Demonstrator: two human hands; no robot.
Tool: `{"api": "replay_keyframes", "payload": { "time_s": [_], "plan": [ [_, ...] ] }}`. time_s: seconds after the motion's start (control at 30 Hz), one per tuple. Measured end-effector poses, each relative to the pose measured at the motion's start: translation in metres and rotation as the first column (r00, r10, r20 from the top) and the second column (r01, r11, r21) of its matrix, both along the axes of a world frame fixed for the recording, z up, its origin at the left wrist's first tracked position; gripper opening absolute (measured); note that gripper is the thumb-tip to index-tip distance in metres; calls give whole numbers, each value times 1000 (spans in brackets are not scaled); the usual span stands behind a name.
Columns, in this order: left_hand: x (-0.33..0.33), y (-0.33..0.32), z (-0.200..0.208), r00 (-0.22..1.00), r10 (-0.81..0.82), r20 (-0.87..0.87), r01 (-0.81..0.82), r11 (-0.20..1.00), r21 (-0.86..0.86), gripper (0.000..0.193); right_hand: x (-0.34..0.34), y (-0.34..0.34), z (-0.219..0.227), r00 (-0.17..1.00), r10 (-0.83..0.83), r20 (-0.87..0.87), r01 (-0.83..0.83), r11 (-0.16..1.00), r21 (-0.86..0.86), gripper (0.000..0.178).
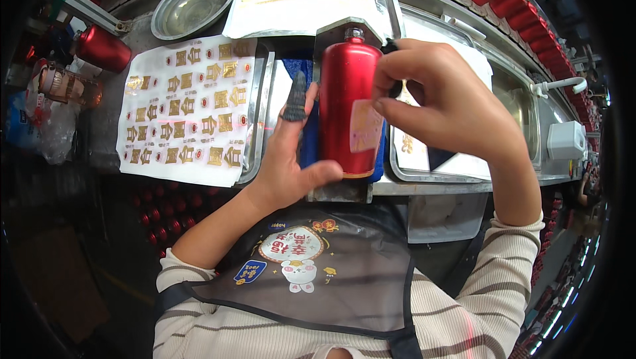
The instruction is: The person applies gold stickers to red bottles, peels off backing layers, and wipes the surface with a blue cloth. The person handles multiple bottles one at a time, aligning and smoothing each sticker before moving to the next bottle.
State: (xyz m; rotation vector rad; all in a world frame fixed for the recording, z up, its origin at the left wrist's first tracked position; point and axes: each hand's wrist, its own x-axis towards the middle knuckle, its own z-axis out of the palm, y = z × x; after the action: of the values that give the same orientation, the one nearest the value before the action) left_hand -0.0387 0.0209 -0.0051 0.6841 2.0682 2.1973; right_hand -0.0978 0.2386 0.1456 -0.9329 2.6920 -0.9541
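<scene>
Red bottle [349, 104], centre frame, upright on blue pad [309, 140]: left hand [289, 160] clasps its side; right hand [444, 104] presses pale label [366, 125] onto it. Labelling step likely; next calls for smoothing edges. Gold sticker sheet [189, 110] left, steel bowl [193, 4] upper left

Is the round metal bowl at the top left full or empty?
Empty, as far as the view shows: the metal bowl shows only its bare shiny inside, with nothing lying in it. A thin film of liquid cannot be excluded.
</scene>
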Motion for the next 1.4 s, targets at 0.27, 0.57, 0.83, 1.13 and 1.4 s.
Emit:
{"api": "replay_keyframes", "payload": {
  "time_s": [0.27,0.57,0.83,1.13,1.4],
  "plan": [
    [-21,26,25,965,113,238,-120,993,17,58,-13,-3,-28,994,-108,-25,109,994,32,13],
    [-14,30,26,922,90,375,-171,967,187,54,21,6,-61,810,-505,297,578,773,-263,22],
    [-13,33,19,933,165,319,-200,976,81,43,48,-8,-86,708,-484,515,690,630,-355,51],
    [-12,32,18,930,167,329,-199,978,69,41,48,-7,-90,724,-478,498,678,623,-390,50],
    [-17,28,10,944,125,305,-148,988,53,45,45,-8,-92,741,-467,482,663,624,-415,48]
  ]
}}
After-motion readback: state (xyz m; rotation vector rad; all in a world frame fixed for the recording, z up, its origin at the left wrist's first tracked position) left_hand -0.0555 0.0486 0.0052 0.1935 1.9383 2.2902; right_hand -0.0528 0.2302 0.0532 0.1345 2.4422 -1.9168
